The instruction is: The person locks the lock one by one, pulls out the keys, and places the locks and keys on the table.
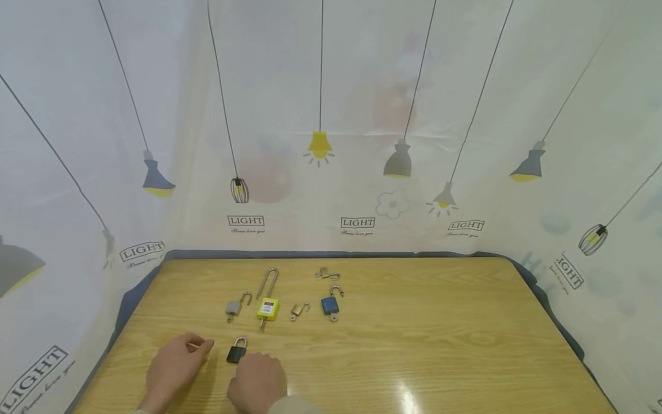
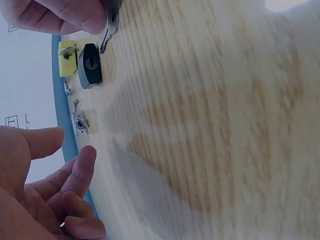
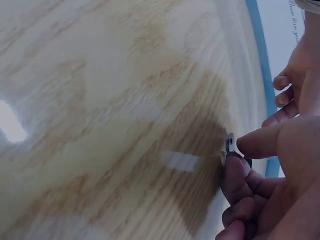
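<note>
Black silver-shackled padlock [image 1: 235, 353]: on table [image 1: 439, 339], just beyond right hand [image 1: 258, 380]
Right hand: knuckles up, pinching small silver metal key [image 2: 114, 22]
Left hand [image 1: 174, 366]: left of padlock, loose, unloaded

Boxed "LIGHT" [image 1: 246, 221] repeats on the curtain [image 1: 310, 198] beyond the table's [image 1: 439, 339] far and side edges; the yellow padlock's [image 1: 268, 315] label [image 1: 268, 305] is unreadable.

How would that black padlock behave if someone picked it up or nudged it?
The black padlock is probably stiff and fairly heavy for its size, given its blocky body and silvery, metal-looking shackle. It seems to lie flat, so rolling is unlikely; a nudge might slide it, since the table looks glossy.
</note>
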{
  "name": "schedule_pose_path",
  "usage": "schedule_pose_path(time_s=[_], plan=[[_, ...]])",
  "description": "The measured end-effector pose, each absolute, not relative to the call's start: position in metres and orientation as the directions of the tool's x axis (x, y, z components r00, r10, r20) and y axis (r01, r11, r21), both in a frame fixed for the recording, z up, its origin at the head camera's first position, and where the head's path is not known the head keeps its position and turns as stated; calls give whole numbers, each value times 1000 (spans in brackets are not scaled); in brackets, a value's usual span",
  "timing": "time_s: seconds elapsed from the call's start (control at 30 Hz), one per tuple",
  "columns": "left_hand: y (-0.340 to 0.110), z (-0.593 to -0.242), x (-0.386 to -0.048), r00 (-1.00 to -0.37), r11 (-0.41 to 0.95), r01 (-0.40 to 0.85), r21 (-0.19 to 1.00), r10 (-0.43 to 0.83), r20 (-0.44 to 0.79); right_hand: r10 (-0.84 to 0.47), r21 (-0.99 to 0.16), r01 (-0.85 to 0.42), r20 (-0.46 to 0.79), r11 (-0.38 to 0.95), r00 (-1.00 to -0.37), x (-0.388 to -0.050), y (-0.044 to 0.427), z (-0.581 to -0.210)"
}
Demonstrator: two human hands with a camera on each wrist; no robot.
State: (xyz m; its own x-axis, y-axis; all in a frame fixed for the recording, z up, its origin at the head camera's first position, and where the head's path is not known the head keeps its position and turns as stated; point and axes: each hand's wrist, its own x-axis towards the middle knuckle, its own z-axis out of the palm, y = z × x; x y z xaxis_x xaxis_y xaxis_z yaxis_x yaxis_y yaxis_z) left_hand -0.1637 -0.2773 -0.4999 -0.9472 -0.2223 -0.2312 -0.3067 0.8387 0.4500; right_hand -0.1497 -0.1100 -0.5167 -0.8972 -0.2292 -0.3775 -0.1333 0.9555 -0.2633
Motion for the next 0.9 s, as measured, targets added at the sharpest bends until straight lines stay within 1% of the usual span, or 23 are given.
schedule_pose_path(time_s=[0.13, 0.23, 0.43, 0.5, 0.6, 0.67, 0.8, 0.9], plan=[[-275, -500, -164, -951, 841, -298, 451, -221, -216, -269, -355, -138, -351, 925, -897, -147, -101, -513], [-273, -499, -165, -956, 845, -286, 453, -217, -199, -302, -400, -160, -321, 902, -898, -145, -89, -511], [-270, -500, -168, -958, 843, -282, 458, -218, -188, -342, -435, -207, -259, 876, -903, -149, -55, -510], [-268, -501, -170, -962, 848, -269, 457, -211, -176, -340, -439, -220, -217, 871, -915, -151, -41, -509], [-265, -502, -176, -968, 859, -247, 447, -200, -151, -322, -420, -236, -146, 876, -936, -154, -21, -507], [-262, -503, -181, -972, 864, -232, 448, -190, -139, -296, -421, -221, -121, 880, -947, -156, -8, -505], [-256, -501, -191, -976, 868, -214, 449, -175, -126, -235, -462, -148, -137, 875, -962, -159, 17, -501], [-252, -499, -199, -976, 869, -212, 447, -169, -134, -190, -459, -102, -150, 883, -970, -161, 38, -498]])
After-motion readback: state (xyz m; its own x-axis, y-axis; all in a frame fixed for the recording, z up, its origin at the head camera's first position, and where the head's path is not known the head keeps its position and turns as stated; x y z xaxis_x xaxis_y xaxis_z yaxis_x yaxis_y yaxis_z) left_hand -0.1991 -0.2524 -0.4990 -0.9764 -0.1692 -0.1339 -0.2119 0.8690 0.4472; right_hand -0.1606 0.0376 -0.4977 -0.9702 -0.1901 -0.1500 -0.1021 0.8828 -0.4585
